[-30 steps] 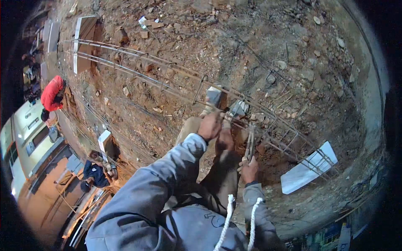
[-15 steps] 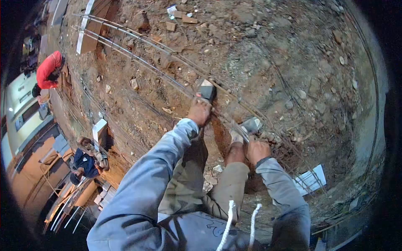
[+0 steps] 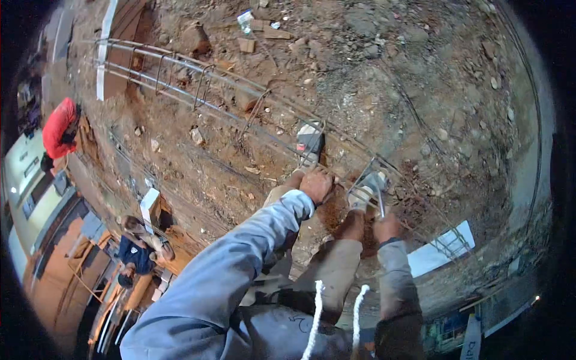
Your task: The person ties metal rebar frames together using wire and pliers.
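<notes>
A long cage of steel reinforcing bars (image 3: 207,99) with stirrups (image 3: 257,108) runs from the upper left toward the lower right, over my feet. My left hand (image 3: 316,184) is closed on the near bar of the cage, just below my dark shoe (image 3: 309,139). My right hand (image 3: 387,228) is closed around the lower end of a slim, shiny metal tool (image 3: 380,203), whose kind I cannot make out. The tool points up toward a stirrup (image 3: 363,172) near my other, pale shoe (image 3: 367,193).
White-faced boards stand under the cage at the upper left (image 3: 102,60) and lower right (image 3: 441,249). Broken brick (image 3: 276,35) and stones lie on the rough soil. A person in red (image 3: 59,129) and a person in dark blue (image 3: 137,255) crouch at the left.
My left hand has shifted right and down along the bar. My right hand has moved slightly right and down, and the metal tool now shows above it. The camera view has tilted.
</notes>
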Motion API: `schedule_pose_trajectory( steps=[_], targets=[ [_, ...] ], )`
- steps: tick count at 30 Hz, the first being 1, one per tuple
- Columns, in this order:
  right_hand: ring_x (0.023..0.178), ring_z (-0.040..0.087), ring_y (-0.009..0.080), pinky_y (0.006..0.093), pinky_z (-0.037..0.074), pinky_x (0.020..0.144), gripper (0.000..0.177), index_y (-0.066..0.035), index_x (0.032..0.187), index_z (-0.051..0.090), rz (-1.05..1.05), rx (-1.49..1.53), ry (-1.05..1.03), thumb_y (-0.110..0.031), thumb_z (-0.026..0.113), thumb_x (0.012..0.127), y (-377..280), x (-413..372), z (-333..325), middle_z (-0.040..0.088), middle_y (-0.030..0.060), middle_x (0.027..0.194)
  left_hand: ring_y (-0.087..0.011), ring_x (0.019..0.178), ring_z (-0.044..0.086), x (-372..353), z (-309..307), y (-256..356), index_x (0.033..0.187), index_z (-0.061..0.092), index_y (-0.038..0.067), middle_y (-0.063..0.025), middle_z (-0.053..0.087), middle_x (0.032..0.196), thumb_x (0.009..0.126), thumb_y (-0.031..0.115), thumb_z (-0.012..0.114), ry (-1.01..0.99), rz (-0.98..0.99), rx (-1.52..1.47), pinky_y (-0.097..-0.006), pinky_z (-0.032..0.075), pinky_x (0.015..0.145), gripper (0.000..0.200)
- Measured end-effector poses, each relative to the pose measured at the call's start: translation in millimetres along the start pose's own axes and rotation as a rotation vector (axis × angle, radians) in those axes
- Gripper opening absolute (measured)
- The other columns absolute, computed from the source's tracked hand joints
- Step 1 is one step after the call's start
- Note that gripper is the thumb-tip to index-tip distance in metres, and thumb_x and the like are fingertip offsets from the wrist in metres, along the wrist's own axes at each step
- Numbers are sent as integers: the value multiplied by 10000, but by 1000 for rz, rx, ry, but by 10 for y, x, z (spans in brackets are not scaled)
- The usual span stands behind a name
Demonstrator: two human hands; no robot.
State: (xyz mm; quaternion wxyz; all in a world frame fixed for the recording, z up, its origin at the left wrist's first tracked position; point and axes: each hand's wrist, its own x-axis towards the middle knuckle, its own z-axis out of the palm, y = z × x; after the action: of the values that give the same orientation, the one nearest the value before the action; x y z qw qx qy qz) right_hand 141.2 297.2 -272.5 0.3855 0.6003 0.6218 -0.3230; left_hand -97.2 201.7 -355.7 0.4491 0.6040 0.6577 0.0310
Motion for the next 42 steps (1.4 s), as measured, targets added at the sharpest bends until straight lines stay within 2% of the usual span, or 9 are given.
schedule_pose_trajectory(
  steps=[3, 10, 12, 17, 20, 22, 36, 38, 42],
  targets=[
    [778, 562, 449, 511, 444, 668, 357, -7, 1014, 516, -11, 148, 36, -257, 603, 774, -34, -247, 155, 593, 260, 821, -405, 839, 568, 30, -351, 60, 941, 570, 26, -240, 587, 881, 880, 310, 436, -352, -114, -232, -489, 443, 720, 320],
    [966, 523, 372, 428, 408, 816, 459, 19, 1151, 435, 215, 704, 253, -287, 583, 842, -192, -560, 793, 531, 239, 1045, -216, 775, 591, -341, -358, -131, 1030, 570, -11, -125, 632, 862, 961, 281, 376, 24, -304, -845, -339, 462, 700, 358],
    [929, 527, 398, 455, 397, 788, 594, 19, 1259, 365, 46, 637, 892, -310, 604, 826, -101, -180, 1357, 551, 258, 999, -132, 752, 551, -372, -167, -413, 1031, 573, -18, -61, 621, 863, 962, 305, 385, 36, -318, -902, -273, 452, 681, 380],
    [1257, 265, 400, 447, 261, 1019, 553, 4, 1361, 242, 336, 451, 429, -214, 477, 910, -701, -145, 765, 245, 258, 1390, -117, 717, 515, -305, -517, -238, 994, 576, 6, -34, 583, 796, 961, 313, 394, 86, -343, -918, -286, 441, 653, 358],
    [1263, 265, 415, 430, 236, 1046, 546, 16, 1344, 273, -305, 922, 558, -171, 500, 883, -1213, -505, 599, 289, 263, 1368, -235, 853, 579, -288, -752, 132, 1029, 593, -29, -186, 631, 932, 940, 461, 316, 290, -58, -657, -340, 409, 828, 570],
    [1258, 286, 422, 416, 214, 1064, 556, 26, 1324, 300, -463, 954, 332, -165, 523, 852, -1528, -843, 654, 337, 266, 1341, -196, 881, 574, -233, -1015, 586, 1048, 605, -16, -160, 640, 977, 941, 473, 306, 31, -348, -1182, -326, 402, 850, 583],
    [784, 602, 224, 320, 456, 660, 317, -4, 1062, 567, -287, 953, 1088, -273, 487, 914, -1283, -2464, 1280, 620, 117, 865, -142, 798, 547, -1857, -1011, 1138, 1068, 580, -5, -23, 615, 936, 926, 365, 465, -339, -81, -1338, -284, 435, 716, 413],
    [540, 493, 114, 255, 384, 480, 237, -30, 1016, 586, -96, 1653, 280, -218, 495, 905, -1298, -2680, 1250, 546, 19, 671, -125, 745, 539, -2053, -1158, 907, 1011, 605, 7, -19, 622, 866, 914, 339, 499, -394, -234, -1278, -273, 430, 689, 362],
    [413, 325, 38, 206, 249, 372, 160, -70, 810, 530, -170, 1741, 41, -185, 492, 914, -1708, -2957, 1350, 384, -62, 548, -94, 685, 488, -2204, -1303, 527, 834, 605, -8, -30, 580, 734, 919, 341, 484, -353, -4, -946, -274, 403, 667, 380]
  ],
)
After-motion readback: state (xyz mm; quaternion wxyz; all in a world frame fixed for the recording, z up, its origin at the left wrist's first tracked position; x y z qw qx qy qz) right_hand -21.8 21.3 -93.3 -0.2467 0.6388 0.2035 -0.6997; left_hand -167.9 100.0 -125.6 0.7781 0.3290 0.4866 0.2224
